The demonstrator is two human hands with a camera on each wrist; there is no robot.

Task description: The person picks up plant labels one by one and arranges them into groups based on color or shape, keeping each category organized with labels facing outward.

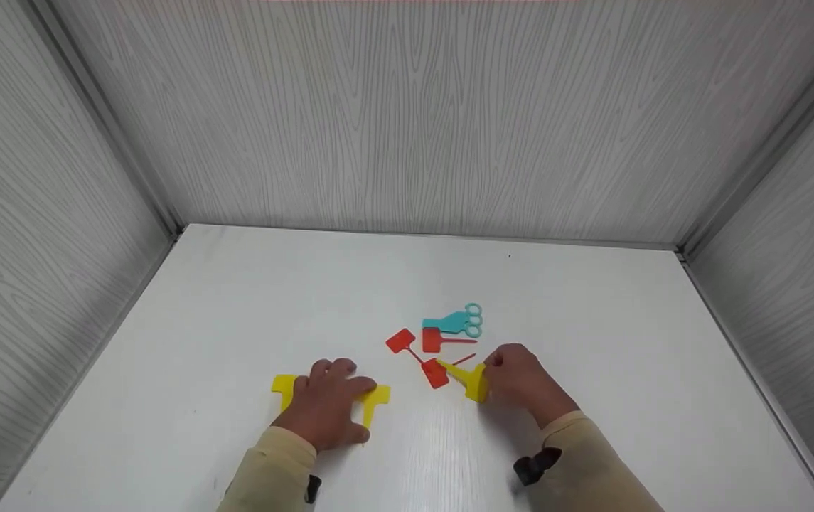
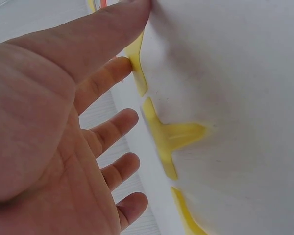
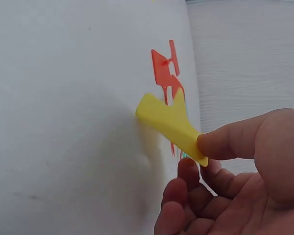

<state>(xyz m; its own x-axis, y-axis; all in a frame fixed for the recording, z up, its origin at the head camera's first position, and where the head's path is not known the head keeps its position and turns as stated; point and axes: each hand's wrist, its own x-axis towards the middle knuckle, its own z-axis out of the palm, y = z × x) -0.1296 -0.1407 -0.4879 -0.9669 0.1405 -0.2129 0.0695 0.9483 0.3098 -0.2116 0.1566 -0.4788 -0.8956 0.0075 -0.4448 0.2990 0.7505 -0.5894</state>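
Observation:
My right hand (image 1: pixel 520 377) pinches one end of the crossbar of a yellow T-shaped plant label (image 1: pixel 478 384) between thumb and fingers, its pointed stem aimed left over a red label (image 1: pixel 435 375). In the right wrist view, the label is tilted above the tabletop. My left hand (image 1: pixel 332 409) spreads its fingers over a row of yellow labels. Its index finger touches the rightmost yellow label (image 1: pixel 379 395). Left of the hand, another yellow label (image 1: pixel 283 385) shows partly. A middle yellow label (image 2: pixel 161 134), hidden in the head view, lies under the palm.
Further red labels (image 1: pixel 399 340) (image 1: pixel 431 340) with thin stems lie near the middle of the white table (image 1: pixel 293 284). Touching one of them is a flat teal piece (image 1: pixel 455 322) with three rings. Grey wood-grain panels (image 1: pixel 407 128) enclose the back and both sides.

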